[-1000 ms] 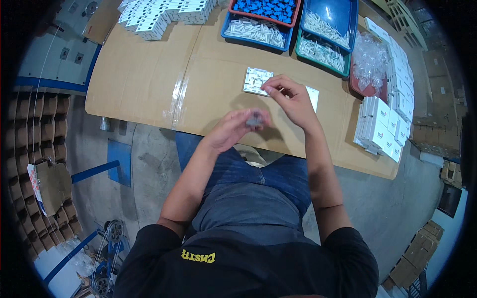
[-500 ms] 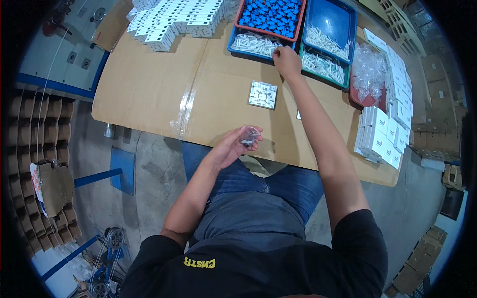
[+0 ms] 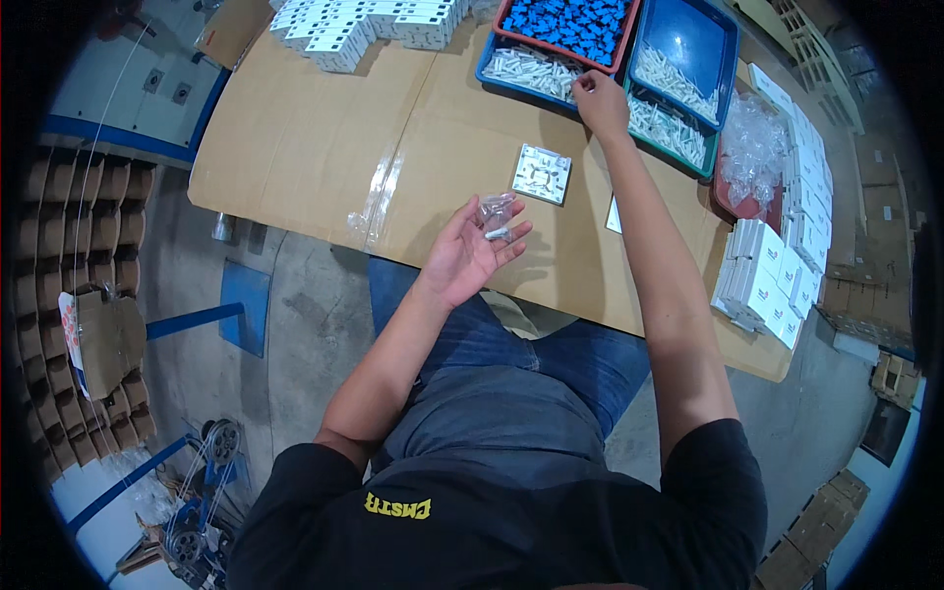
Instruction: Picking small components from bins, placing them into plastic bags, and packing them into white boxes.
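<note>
My left hand (image 3: 462, 258) is palm up over the table's near edge, its fingers loosely curled around a small clear plastic bag (image 3: 497, 208). A small white piece shows in the bag's lower part. Farther off, my right hand (image 3: 602, 106) reaches to the near right corner of a blue tray (image 3: 519, 94) filled with small white plastic pieces (image 3: 531, 69). Its fingertips are pinched together, and what they hold is too small to make out. Between the hands, a square white plate (image 3: 541, 174) with a patterned face lies flat on the cardboard.
A red tray (image 3: 556, 52) of blue pieces overlaps the blue one. Right of it are another blue tray (image 3: 683, 47) and a green tray (image 3: 678, 160) with white pieces. Clear bags (image 3: 755, 157) and stacked white boxes (image 3: 762, 270) line the right edge; more white boxes (image 3: 374, 25) stand far left.
My left hand has moved slightly up and turned more palm-up, fingers more spread around the bag. The right hand stays at the tray corner. The whole view has shifted a little.
</note>
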Available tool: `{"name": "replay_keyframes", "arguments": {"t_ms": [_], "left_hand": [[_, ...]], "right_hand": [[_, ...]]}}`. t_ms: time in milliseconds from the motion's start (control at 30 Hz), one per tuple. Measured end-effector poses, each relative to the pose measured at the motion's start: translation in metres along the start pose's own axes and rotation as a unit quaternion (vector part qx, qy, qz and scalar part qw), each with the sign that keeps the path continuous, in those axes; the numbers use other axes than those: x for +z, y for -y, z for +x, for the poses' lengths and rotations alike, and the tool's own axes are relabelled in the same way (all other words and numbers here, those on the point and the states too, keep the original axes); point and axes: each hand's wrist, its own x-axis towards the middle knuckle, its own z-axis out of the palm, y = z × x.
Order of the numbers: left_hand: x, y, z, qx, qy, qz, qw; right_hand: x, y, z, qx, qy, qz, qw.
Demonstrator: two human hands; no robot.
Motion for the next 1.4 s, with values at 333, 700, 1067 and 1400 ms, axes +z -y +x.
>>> {"name": "replay_keyframes", "arguments": {"t_ms": [333,700,1067,1400], "left_hand": [[0.012,0.011,0.006,-0.007,-0.009,0.099,0.995],[0.016,0.009,0.006,-0.01,-0.006,0.077,0.997],[0.029,0.001,0.001,-0.002,0.022,-0.01,1.0],[0.02,0.003,0.003,0.02,-0.006,0.068,0.997]], "right_hand": [[0.002,-0.019,0.001,-0.014,-0.005,0.098,0.995],[0.016,-0.019,0.001,-0.096,0.025,-0.109,0.989],[0.016,-0.016,0.003,-0.144,0.03,-0.146,0.978],[-0.046,0.023,-0.052,-0.048,0.073,0.172,0.981]]}}
